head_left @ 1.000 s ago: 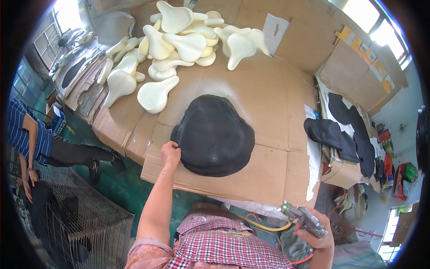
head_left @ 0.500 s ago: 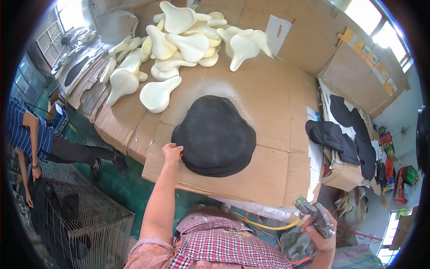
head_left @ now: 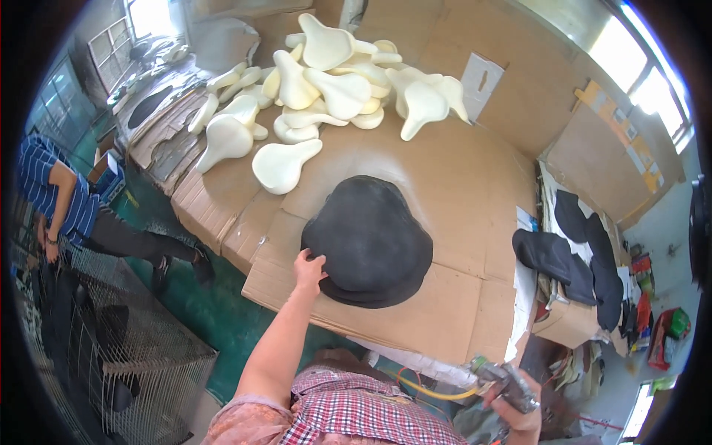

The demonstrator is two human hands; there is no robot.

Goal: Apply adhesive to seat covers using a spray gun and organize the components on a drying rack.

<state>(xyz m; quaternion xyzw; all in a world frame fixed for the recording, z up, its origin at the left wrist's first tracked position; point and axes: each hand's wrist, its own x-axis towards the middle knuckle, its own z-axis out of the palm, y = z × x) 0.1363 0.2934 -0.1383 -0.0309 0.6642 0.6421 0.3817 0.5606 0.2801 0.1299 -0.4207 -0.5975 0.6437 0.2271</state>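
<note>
A stack of rounded black covers (head_left: 367, 241), soft-looking and wide, lies on the cardboard-covered table in front of me. My left hand (head_left: 308, 271) is at the stack's left edge, with fingers and thumb closed on the rim of a cover. Down at the right, beside the table's near edge, my right hand (head_left: 521, 412) grips a metal spray gun (head_left: 510, 384). A yellow hose (head_left: 437, 394) runs to the gun from the left. The gun is held off to the side, apart from the stack.
Many cream foam bicycle saddles (head_left: 341, 93) are heaped at the table's far left. More black pieces (head_left: 552, 256) lie on a side stand at the right. At the left a person in a striped shirt (head_left: 63, 185) stands by a wire rack (head_left: 148, 348).
The view has shifted, so the table sits lower and further right. My left hand remains at the stack's edge; the spray gun has moved slightly left and down in the picture.
</note>
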